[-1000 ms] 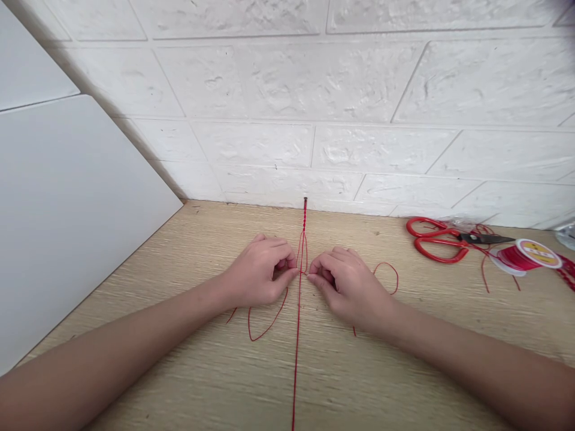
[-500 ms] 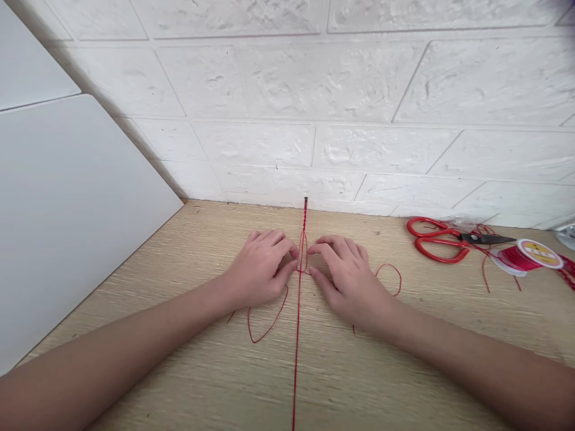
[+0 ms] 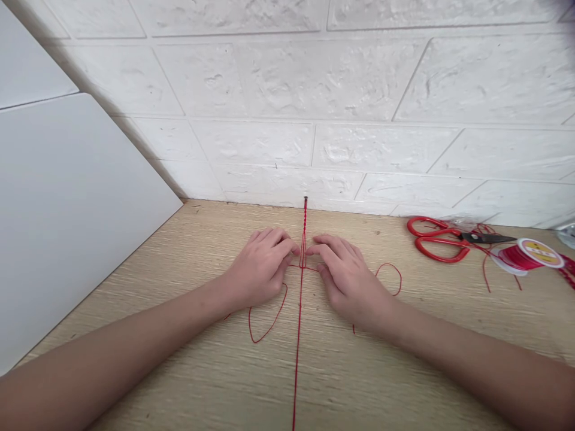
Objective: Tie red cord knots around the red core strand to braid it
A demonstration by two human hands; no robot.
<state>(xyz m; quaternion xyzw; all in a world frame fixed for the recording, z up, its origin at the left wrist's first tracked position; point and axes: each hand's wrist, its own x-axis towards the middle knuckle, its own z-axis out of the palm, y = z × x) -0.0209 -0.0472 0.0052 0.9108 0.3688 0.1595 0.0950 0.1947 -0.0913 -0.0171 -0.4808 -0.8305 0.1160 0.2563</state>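
Note:
A red cord (image 3: 297,335) runs from a small nail (image 3: 306,198) at the wall's foot straight down the table. Its top end is a short knotted braid (image 3: 305,216), and below that thin strands form a narrow loop around the straight cord. My left hand (image 3: 263,266) is closed at the loop's left side, a strand leading into its fingers. On the right side, my right hand (image 3: 345,272) is also closed on a strand, index finger near the loop. Loose strand ends curl out beneath both hands. The fingertips partly hide the strands.
To the right lie red-handled scissors (image 3: 442,239) beside a spool of red cord (image 3: 523,257) and cut cord pieces. A white brick-pattern wall (image 3: 287,84) closes off the back. A white panel (image 3: 81,215) stands at the left of the wooden table (image 3: 215,371).
The loop has become narrower, and its lower crossing has risen slightly. My right thumb has shifted a little to the right, drawing the side strand outward; my left hand has barely moved.

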